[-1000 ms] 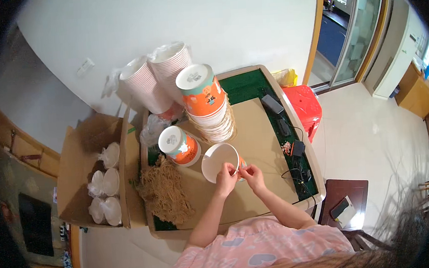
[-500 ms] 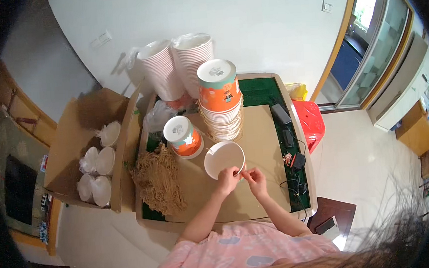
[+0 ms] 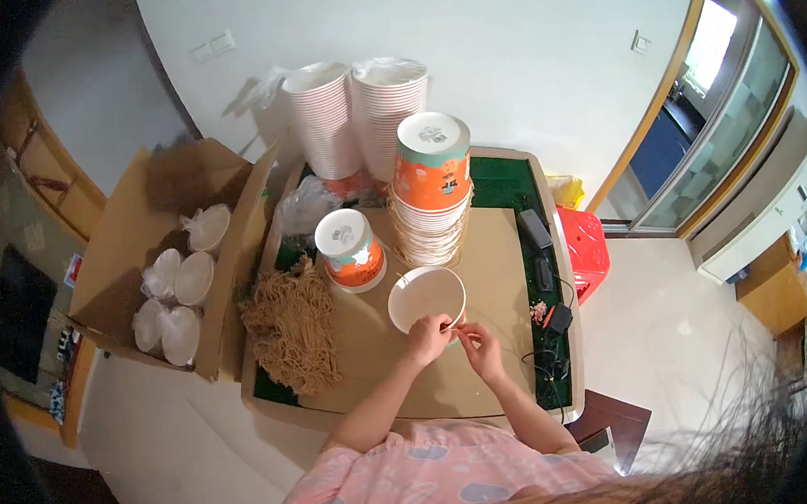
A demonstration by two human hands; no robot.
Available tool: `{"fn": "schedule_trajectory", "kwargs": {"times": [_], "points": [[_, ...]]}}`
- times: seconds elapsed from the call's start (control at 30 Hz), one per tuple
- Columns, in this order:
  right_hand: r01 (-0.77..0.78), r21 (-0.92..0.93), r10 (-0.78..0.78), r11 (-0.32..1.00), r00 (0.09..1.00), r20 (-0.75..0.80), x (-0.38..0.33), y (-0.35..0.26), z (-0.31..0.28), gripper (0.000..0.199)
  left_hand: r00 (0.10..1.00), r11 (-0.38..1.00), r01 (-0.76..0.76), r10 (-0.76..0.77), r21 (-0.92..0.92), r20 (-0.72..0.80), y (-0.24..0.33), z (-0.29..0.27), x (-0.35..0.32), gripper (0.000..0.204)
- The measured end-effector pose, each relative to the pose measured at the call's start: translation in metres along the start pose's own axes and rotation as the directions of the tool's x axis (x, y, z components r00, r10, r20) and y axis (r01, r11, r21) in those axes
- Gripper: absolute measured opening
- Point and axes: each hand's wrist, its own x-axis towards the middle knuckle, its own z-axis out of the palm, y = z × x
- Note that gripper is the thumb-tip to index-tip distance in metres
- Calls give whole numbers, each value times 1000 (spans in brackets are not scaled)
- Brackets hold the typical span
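A white-lined paper bucket (image 3: 420, 297) lies tilted before me, its mouth toward me. My left hand (image 3: 429, 339) is closed at its near right rim, fingertips pinching there. Close beside it my right hand (image 3: 480, 347) is closed in a pinch on a thin cord at the same rim; the cord's run is mostly hidden by my fingers. A small stub of cord shows at the bucket's left rim. To the left lies a heap of brown twine (image 3: 290, 328). An upside-down orange and green paper bucket (image 3: 356, 266) stands behind the heap.
A tall stack of upturned buckets with cord loops (image 3: 431, 181) stands behind. Farther back are two plastic-wrapped bucket stacks (image 3: 321, 118). A cardboard box (image 3: 135, 241) with wrapped white buckets is left. Black power adapters (image 3: 533, 230) and cables lie along the right; a red stool (image 3: 584, 245) stands beyond.
The view has shifted slightly, moving the scene within it. Both hands stay at the bucket's rim, with only small finger movement; the right hand still pinches.
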Motion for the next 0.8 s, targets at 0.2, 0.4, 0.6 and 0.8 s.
{"fn": "schedule_trajectory", "kwargs": {"times": [0.2, 0.4, 0.6, 0.8], "points": [[-72, 25, 72, 997, 997, 28, 5, -3, 0, 9, 1000, 1000, -15, 15, -17, -7, 3, -5, -1, 14], [-84, 393, 80, 916, 996, 25, -1, 0, -6, 8, 997, 997, 49, -52, 51, 52, 5, -9, 2, 13], [-470, 291, 467, 833, 880, 86, 1, -22, -5, 7, 1000, 1000, 17, -18, -7, -4, 0, -7, 0, 13], [-330, 330, 341, 885, 940, 23, 11, 10, 4, 12, 998, 998, -61, 61, -17, -2, -2, -3, -1, 15]]}}
